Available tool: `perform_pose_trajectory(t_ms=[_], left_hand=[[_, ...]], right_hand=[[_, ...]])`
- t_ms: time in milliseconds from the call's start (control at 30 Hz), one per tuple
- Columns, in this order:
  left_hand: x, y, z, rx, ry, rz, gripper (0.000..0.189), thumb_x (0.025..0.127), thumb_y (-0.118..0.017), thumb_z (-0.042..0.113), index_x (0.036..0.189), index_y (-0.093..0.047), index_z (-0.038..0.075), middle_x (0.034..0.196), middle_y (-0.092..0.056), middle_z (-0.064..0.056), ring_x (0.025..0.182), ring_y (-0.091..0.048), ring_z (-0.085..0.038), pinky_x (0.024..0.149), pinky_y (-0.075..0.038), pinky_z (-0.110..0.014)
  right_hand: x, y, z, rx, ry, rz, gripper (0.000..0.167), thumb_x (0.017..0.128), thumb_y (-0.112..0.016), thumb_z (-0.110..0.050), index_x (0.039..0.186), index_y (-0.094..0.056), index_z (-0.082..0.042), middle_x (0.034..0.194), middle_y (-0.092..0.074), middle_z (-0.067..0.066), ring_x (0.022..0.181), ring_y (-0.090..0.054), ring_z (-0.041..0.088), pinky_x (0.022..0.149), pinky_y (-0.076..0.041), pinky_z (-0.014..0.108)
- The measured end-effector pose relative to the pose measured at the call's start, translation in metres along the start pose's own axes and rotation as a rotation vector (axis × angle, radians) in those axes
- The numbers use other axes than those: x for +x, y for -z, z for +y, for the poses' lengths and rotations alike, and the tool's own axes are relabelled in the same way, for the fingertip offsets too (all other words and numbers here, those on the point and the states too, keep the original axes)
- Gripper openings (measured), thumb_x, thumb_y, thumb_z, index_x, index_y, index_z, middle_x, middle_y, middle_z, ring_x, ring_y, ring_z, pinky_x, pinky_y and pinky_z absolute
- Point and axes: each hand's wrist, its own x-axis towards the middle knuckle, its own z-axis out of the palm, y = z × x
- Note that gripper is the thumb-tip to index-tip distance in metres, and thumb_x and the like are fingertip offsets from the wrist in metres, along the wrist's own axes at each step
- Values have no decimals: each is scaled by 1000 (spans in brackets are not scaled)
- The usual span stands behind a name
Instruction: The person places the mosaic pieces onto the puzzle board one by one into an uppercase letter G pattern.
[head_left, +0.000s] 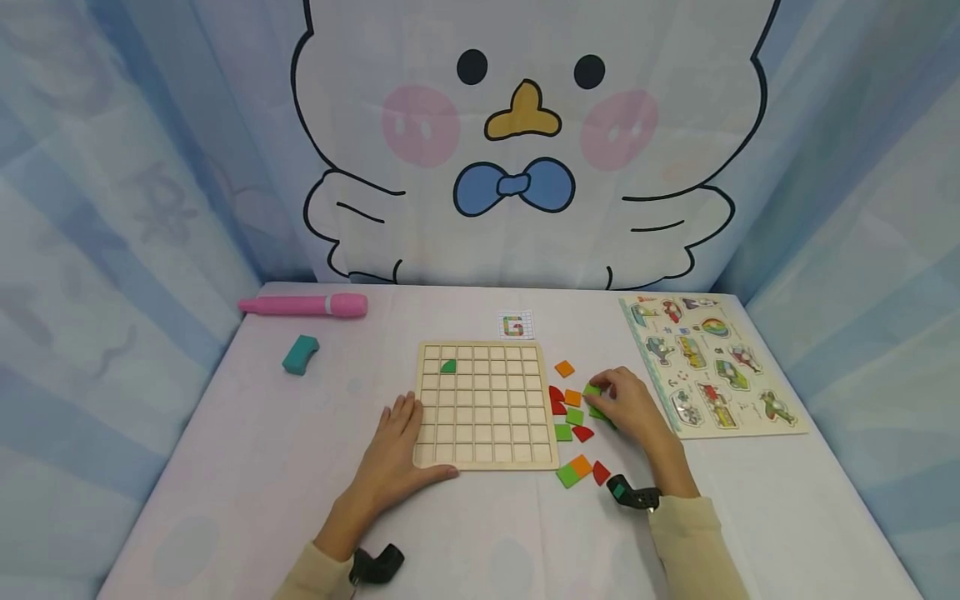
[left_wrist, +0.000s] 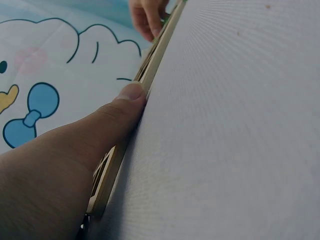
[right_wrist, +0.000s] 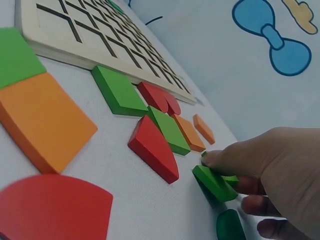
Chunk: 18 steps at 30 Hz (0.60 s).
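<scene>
A wooden grid board lies flat, with one dark green quarter-round piece in a cell near its top left. My left hand rests on the board's lower-left corner, fingers extended along the left side and thumb against the near edge. To the right of the board, my right hand pinches a green block, which tilts off the table. Other green pieces are partly hidden under its fingers. Beside it lie red pieces, orange squares and green squares.
A small pattern card lies behind the board. On the right is a picture puzzle board. A pink pen-like object and a teal block lie at the back left. Curtains enclose the table.
</scene>
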Motion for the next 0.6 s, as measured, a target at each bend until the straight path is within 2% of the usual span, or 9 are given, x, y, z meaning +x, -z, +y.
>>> perform_pose_trajectory(t_ms=[233,467,600], left_hand=[[0,0,0,-3,-4,2,123,72,-73,73,153,-29,-8,164,-22,-25,155,-17,-38,128,-16,-53],[1,-2,-1,18,-5,4,123,72,-73,74,153,-30,-8,164,-22,-25,155,-18,-38,127,-17,-52],[1,-1,-1,13,-6,5,123,72,-73,74,153,-30,-8,164,-22,-25,155,-18,-38,127,-17,-52]], right_hand=[[2,0,-1,23,15,10,28,92,-73,-21,114,-65,-6,101,-63,10,85,-51,21,73,-42,32],[3,0,-4,21,13,15,26,96,-68,-17,118,-65,-4,101,-65,11,85,-54,21,75,-46,30],[4,2,-10,38,35,42,24,96,-67,-17,116,-65,-3,100,-66,11,83,-54,20,73,-46,29]])
